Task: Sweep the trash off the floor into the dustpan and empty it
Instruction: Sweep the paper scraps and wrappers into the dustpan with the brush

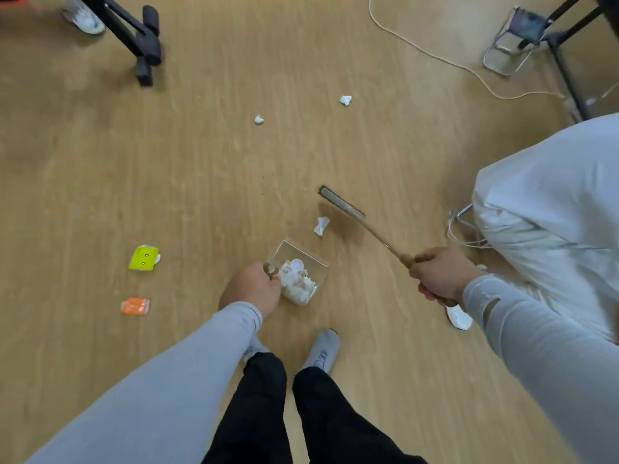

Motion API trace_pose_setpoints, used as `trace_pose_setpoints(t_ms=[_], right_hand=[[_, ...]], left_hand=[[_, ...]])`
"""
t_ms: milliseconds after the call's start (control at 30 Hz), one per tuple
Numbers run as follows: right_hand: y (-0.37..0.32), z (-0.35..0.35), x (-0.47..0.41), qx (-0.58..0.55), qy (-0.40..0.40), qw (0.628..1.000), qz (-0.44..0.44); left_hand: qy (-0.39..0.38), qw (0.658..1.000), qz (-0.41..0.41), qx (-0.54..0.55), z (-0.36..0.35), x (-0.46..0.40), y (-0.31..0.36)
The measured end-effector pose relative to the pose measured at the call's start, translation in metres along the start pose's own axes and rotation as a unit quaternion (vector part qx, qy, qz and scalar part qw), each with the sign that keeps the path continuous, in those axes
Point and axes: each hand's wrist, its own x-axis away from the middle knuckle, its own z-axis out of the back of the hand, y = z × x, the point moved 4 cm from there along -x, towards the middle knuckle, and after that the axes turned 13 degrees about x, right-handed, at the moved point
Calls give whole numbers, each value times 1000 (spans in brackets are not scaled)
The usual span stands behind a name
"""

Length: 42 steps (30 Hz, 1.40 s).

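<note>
Gripping a clear dustpan (299, 271) of white scraps by its handle, left hand (252, 289) low over the floor (201, 182), right hand (438, 276) clasping a brush (341, 203), crumpled paper (321, 226) between brush and dustpan.

Open floor (207, 169) ahead; white bag (552, 209) blocks right, tripod leg (134, 31) far-left.
</note>
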Motion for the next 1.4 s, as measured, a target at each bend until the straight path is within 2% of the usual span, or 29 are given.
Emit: trace_pose_setpoints(t_ms=[100, 267, 333, 433, 533, 767, 900, 1167, 1400], right_hand=[[-18, -5, -22, 27, -13, 1000, -4], [-27, -9, -27, 200, -60, 978, 9], [-22, 10, -16, 230, -91, 969, 21], [-5, 61, -6, 201, -136, 969, 36], [13, 94, 3, 191, -144, 970, 32], [-10, 54, -1, 185, -90, 978, 32], [-23, 20, -8, 215, -89, 972, 41], [3, 85, 13, 233, -142, 961, 45], [3, 54, 10, 250, -113, 960, 52]], left_hand=[[-9, 1000, 0, 4, -5, -15, 9], [-13, 1000, -4, -7, -12, -28, 30], [-11, 1000, -4, -11, -12, -31, 35], [-8, 1000, -7, -6, -11, -32, 35], [-7, 1000, -11, -7, -11, -31, 35], [-1, 1000, -12, 2, -12, -32, 37], [4, 1000, -14, 5, -10, -30, 36], [7, 1000, -15, 5, -9, -29, 36], [5, 1000, -16, 5, -7, -29, 33]])
